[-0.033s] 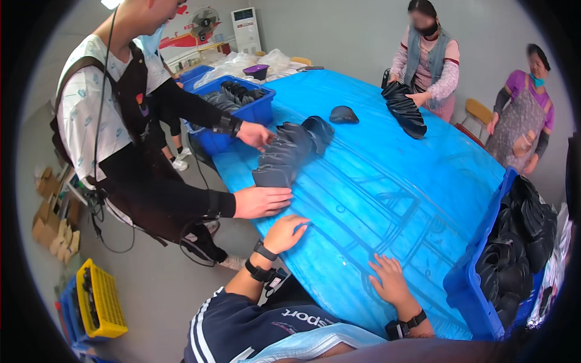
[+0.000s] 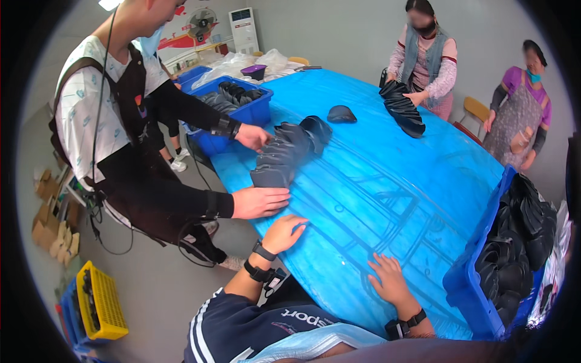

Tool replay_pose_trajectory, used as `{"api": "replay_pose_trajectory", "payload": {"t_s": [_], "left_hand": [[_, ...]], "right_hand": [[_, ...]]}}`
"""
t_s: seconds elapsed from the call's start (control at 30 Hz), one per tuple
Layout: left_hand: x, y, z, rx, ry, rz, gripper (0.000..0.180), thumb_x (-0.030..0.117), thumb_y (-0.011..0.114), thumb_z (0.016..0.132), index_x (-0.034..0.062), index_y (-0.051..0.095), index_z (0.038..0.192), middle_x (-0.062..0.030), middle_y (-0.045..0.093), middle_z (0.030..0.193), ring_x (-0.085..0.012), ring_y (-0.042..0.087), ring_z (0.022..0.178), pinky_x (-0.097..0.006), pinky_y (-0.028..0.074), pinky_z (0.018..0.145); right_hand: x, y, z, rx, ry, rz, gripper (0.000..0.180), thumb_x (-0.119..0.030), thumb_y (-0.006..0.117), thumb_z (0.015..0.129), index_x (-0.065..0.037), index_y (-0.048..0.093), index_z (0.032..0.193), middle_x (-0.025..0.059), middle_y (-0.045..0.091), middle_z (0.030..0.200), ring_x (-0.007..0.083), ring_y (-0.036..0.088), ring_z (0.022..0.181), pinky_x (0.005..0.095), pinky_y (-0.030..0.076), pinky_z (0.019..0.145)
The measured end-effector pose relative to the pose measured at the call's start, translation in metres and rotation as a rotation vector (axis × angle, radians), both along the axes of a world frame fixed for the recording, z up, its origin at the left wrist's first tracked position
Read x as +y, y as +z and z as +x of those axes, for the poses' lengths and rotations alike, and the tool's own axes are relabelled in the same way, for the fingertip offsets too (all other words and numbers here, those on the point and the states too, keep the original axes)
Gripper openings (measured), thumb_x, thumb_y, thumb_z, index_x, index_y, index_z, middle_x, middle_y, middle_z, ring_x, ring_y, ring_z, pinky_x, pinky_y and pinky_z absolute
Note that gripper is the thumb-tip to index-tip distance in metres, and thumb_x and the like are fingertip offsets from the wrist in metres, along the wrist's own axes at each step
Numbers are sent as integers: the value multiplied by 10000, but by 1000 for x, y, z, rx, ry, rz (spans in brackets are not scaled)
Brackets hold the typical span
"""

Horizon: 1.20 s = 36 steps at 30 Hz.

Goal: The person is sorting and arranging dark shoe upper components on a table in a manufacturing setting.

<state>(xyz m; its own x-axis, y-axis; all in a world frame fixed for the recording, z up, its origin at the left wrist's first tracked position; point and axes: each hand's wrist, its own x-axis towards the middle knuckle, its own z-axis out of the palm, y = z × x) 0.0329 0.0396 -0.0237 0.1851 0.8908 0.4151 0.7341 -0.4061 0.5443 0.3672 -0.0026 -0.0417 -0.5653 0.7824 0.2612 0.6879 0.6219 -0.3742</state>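
Holding left hand [image 2: 285, 235] and right hand [image 2: 389, 280] empty, loosely spread; noting black pieces [image 2: 283, 155] fanned out, more left in right-side crate [image 2: 471, 287].

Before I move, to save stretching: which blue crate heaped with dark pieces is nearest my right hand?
The blue crate right of your right hand; the other heaped crate stands across the table, at far left.

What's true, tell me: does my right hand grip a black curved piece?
No, your right hand lies open over the blue table cover, nothing gripped.
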Motion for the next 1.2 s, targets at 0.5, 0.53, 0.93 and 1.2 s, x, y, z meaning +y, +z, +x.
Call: {"api": "replay_pose_trajectory", "payload": {"t_s": [0.5,0.53,0.93,1.2], "left_hand": [[211,61,106,419,-470,-177,510,383,551,774,72,462,1170,-210,460,1163,-347,403,1109,-380,355,915],[235,61,113,426,-373,-254,532,386,557,764,86,446,1189,-217,440,1191,-351,378,1142,-383,343,932],[424,27,92,643,546,-296,465,242,438,793,122,433,1243,-123,87,1417,-313,43,1305,-444,90,1036],[471,8,94,564,399,-151,298,168,452,781,93,619,1017,-125,433,1247,-266,235,1258,-451,68,1033]], "right_hand": [[7,-2,3,-39,-5,-11,351,-260,507,810,-109,509,1127,129,423,1246,315,397,1133,455,264,962],[7,-2,2,-36,-24,-7,351,-260,507,810,-109,509,1127,129,423,1246,315,397,1133,455,264,962],[3,8,-2,-85,-33,-14,343,-229,562,755,-124,523,1079,64,457,1212,229,438,1098,414,317,925],[6,16,-7,-236,-105,-32,352,-220,559,745,-129,519,1083,59,455,1219,223,439,1100,405,313,945]]}}
